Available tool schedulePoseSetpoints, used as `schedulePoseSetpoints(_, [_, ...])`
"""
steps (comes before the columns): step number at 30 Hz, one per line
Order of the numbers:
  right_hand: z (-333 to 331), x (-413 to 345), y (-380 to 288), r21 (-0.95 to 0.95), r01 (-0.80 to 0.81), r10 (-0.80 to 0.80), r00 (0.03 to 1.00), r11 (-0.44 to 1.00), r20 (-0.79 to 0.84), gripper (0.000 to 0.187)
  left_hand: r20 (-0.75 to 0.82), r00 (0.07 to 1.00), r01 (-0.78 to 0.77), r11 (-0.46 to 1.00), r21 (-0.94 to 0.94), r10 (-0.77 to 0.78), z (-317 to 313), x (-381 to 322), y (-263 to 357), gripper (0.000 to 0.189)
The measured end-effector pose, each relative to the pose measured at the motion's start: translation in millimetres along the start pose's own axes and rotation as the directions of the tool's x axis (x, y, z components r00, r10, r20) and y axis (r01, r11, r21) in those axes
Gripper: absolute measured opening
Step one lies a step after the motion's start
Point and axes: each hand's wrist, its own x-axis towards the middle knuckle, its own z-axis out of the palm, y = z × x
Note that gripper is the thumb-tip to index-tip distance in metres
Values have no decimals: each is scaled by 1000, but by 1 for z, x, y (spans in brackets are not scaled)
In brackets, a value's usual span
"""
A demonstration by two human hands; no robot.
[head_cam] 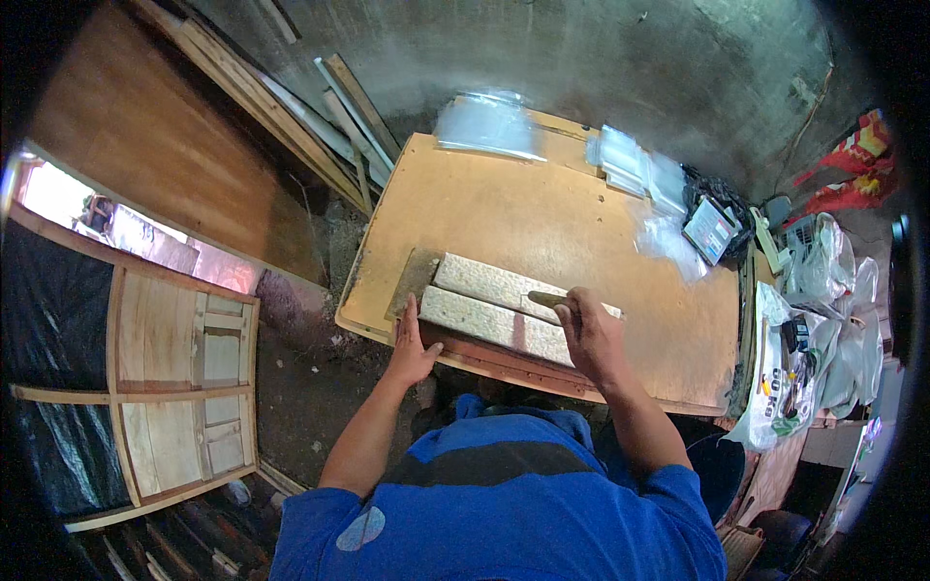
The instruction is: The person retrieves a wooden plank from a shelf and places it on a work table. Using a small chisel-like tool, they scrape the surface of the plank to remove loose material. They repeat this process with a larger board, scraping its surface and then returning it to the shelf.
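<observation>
Two long pale blocks with a rough, grainy surface lie side by side near the table's front edge: a far block (487, 277) and a near block (472, 319). A reddish-brown board (501, 357) shows along the near block's front side. My right hand (592, 330) is closed around a small tool (546, 298) with a brownish, rounded end, held above the right part of the blocks; its other end is hidden. At the blocks' left end, my left hand (415, 354) has its fingers spread, with the fingertips against the board's corner.
The wooden table (552, 225) bears clear plastic bags (490, 129) at the back and a box (708, 231) at the back right. Plastic bags and small tools fill a surface (770, 378) to the right. Timber planks (276, 116) lean at the left wall.
</observation>
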Motion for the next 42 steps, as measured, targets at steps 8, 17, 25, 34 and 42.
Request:
schedulePoseSetpoints(8, [21, 19, -7, 81, 50, -44, 996, 995, -73, 26, -1, 1000, -8, 1000, 6, 8, 3, 0, -4, 119])
schedulePoseSetpoints(17, [38, 40, -22, 96, -4, 7, 1000, 995, -30, 24, 10, 1000, -7, 1000, -27, 7, 3, -1, -7, 119])
schedulePoseSetpoints(25, [64, 53, -46, 149, 109, -121, 990, 983, 72, 27, 37, 999, 3, 1000, -30, -2, 3, 0, -8, 118])
schedulePoseSetpoints(34, [72, 73, -53, 181, 75, -71, 997, 981, -30, 25, 5, 998, -60, 997, -44, 60, 7, 1, -19, 118])
schedulePoseSetpoints(42, [34, 34, -9, 58, -59, 60, 998, 997, -7, 25, 6, 1000, -9, 998, -55, 9, 6, -1, -10, 118])
